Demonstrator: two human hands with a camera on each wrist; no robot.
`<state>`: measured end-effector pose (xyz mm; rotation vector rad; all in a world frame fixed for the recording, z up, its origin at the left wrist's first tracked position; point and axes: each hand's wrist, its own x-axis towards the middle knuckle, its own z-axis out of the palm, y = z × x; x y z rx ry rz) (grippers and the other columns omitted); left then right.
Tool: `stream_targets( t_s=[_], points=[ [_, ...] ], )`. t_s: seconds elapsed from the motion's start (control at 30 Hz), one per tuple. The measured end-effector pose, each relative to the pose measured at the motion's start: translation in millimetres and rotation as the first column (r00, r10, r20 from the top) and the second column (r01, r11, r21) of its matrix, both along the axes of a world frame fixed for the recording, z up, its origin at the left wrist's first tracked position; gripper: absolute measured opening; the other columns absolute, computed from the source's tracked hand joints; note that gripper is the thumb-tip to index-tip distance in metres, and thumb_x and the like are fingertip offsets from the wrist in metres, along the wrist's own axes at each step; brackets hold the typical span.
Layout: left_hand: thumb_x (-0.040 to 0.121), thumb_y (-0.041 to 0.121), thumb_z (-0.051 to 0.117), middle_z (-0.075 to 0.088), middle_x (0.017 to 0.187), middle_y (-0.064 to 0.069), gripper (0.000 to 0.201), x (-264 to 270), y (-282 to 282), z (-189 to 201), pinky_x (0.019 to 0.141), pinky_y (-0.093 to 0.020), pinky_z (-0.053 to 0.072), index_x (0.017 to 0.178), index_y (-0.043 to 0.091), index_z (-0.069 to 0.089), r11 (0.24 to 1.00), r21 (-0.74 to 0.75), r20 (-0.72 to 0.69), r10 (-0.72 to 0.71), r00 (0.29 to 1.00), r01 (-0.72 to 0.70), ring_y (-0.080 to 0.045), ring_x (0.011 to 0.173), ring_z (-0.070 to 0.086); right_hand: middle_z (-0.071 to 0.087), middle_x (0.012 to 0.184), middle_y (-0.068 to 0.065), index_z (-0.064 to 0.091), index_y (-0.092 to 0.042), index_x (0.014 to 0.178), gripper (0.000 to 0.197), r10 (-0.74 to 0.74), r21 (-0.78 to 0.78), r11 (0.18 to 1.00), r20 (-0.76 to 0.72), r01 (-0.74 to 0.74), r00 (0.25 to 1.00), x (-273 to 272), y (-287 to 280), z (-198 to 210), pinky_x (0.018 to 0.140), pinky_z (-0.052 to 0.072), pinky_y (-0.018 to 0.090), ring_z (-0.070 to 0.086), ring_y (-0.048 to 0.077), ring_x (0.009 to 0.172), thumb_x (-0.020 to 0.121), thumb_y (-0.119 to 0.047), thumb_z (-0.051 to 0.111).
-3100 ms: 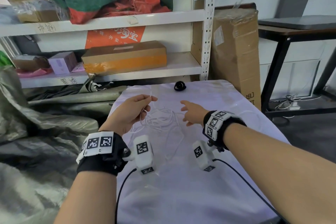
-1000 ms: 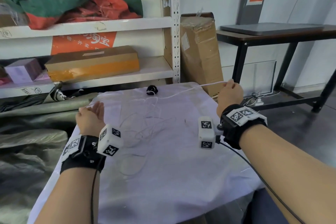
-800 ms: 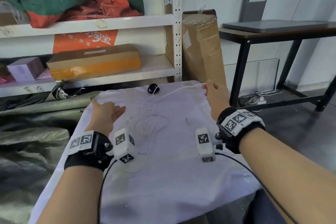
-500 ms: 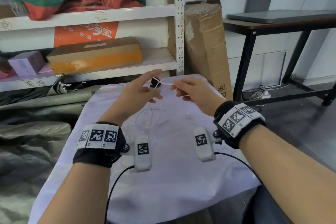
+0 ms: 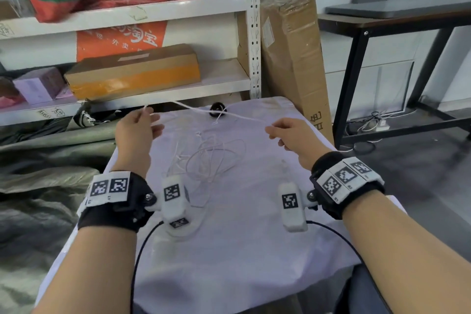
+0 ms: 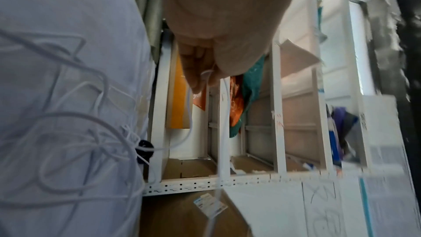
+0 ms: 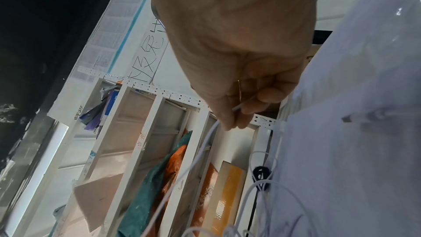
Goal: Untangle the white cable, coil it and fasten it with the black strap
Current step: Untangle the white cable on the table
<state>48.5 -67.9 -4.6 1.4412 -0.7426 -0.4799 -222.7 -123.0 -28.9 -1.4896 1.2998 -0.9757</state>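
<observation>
A thin white cable (image 5: 224, 115) runs taut in the air between my two hands, above a table covered in white cloth (image 5: 229, 250). My left hand (image 5: 149, 116) pinches it at the far left and my right hand (image 5: 274, 130) pinches it at the right. The rest of the cable lies in loose tangled loops (image 5: 211, 158) on the cloth between my wrists. The left wrist view shows my fingers (image 6: 200, 78) pinching the cable (image 6: 189, 111). In the right wrist view my fingertips (image 7: 230, 120) hold the cable (image 7: 200, 152). The black strap (image 5: 218, 111) lies at the table's far edge, under the stretched cable.
A white metal shelf (image 5: 252, 33) with a cardboard box (image 5: 132, 71) stands behind the table. A tall wrapped carton (image 5: 293, 53) leans at the far right corner. A black desk (image 5: 395, 23) stands to the right, and grey tarpaulin (image 5: 38, 186) lies on the left.
My hands were close together near the strap half a second ago. They have drawn apart, left hand to the left and right hand to the right, stretching a length of cable between them.
</observation>
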Motion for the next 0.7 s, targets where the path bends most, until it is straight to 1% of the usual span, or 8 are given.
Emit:
stream_targets(
  t_s=[0.1,0.2,0.3,0.4,0.5,0.57,0.6,0.7],
  points=[
    [0.095,0.003,0.031,0.064,0.111,-0.013,0.047,-19,0,1,0.071,-0.025,0.044,0.141,0.01,0.038,0.987,0.155,0.386,-0.017,0.922,-0.046,-0.018,0.084,0.065,0.067,0.084,0.004,0.069,-0.004,0.1,0.021,0.057,0.017,0.998,0.07,-0.059,0.996,2,3,6,0.048,0.033,0.015,0.035,0.011,0.051,0.093,-0.021,0.059],
    [0.096,0.003,0.036,0.015,0.159,-0.012,0.064,-49,6,7,0.088,-0.022,0.034,0.152,0.009,0.006,0.994,0.097,0.705,-0.037,0.709,-0.044,-0.023,0.133,0.036,0.073,0.085,0.005,0.071,-0.006,0.098,0.021,0.134,0.041,0.99,0.087,-0.138,0.987,4,8,8,0.048,0.031,0.016,0.033,0.011,0.048,0.093,-0.022,0.058],
    [0.095,0.003,0.043,0.0,0.161,-0.004,0.072,-62,6,13,0.07,-0.017,0.03,0.153,0.012,0.002,0.997,0.069,0.781,-0.068,0.621,0.022,-0.019,0.103,0.052,0.074,0.087,0.006,0.072,-0.008,0.098,0.021,0.136,0.033,0.99,0.064,-0.139,0.989,1,10,7,0.051,0.036,0.016,0.039,0.007,0.046,0.094,-0.023,0.057],
    [0.089,-0.001,0.045,0.013,0.16,0.003,0.071,-66,7,16,0.075,-0.027,0.041,0.152,0.019,0.019,0.99,0.117,0.82,-0.142,0.555,0.08,-0.024,0.092,0.056,0.074,0.085,0.004,0.071,-0.01,0.097,0.023,0.172,0.047,0.984,0.025,-0.173,0.985,0,11,6,0.056,0.041,0.017,0.047,0.005,0.051,0.096,-0.024,0.053],
    [0.093,0.011,0.045,0.058,0.13,-0.003,0.054,-70,8,19,0.078,-0.027,0.048,0.145,0.024,0.035,0.975,0.18,0.666,-0.22,0.713,0.132,-0.025,0.097,0.063,0.071,0.074,0.002,0.07,-0.009,0.097,0.028,0.189,0.073,0.98,-0.024,-0.186,0.982,1,11,5,0.052,0.041,0.015,0.046,0.005,0.047,0.099,-0.025,0.048],
    [0.097,0.02,0.044,0.059,0.124,-0.004,0.053,-70,9,23,0.084,-0.031,0.052,0.147,0.028,0.03,0.966,0.197,0.4,-0.237,0.886,0.169,-0.021,0.099,0.064,0.065,0.065,0.001,0.071,-0.008,0.098,0.032,0.178,0.091,0.98,-0.03,-0.175,0.983,-1,10,5,0.045,0.038,0.012,0.042,0.004,0.041,0.1,-0.025,0.044],
    [0.098,0.019,0.043,0.056,0.127,-0.002,0.055,-69,10,26,0.09,-0.029,0.05,0.148,0.028,0.026,0.967,0.192,0.309,-0.221,0.925,0.167,-0.018,0.103,0.062,0.061,0.062,0.001,0.071,-0.007,0.098,0.033,0.17,0.094,0.981,-0.025,-0.167,0.985,-1,10,5,0.042,0.036,0.012,0.04,0.004,0.039,0.101,-0.025,0.043],
    [0.097,0.007,0.039,0.051,0.126,0.009,0.052,-63,13,34,0.078,-0.009,0.043,0.145,0.025,0.034,0.992,0.01,0.225,-0.128,0.966,0.129,0.003,0.095,0.053,0.059,0.062,0.0,0.071,-0.008,0.099,0.033,0.139,0.051,0.989,-0.023,-0.138,0.99,-3,9,6,0.044,0.036,0.012,0.042,0.006,0.044,0.101,-0.026,0.043]
  ],
)
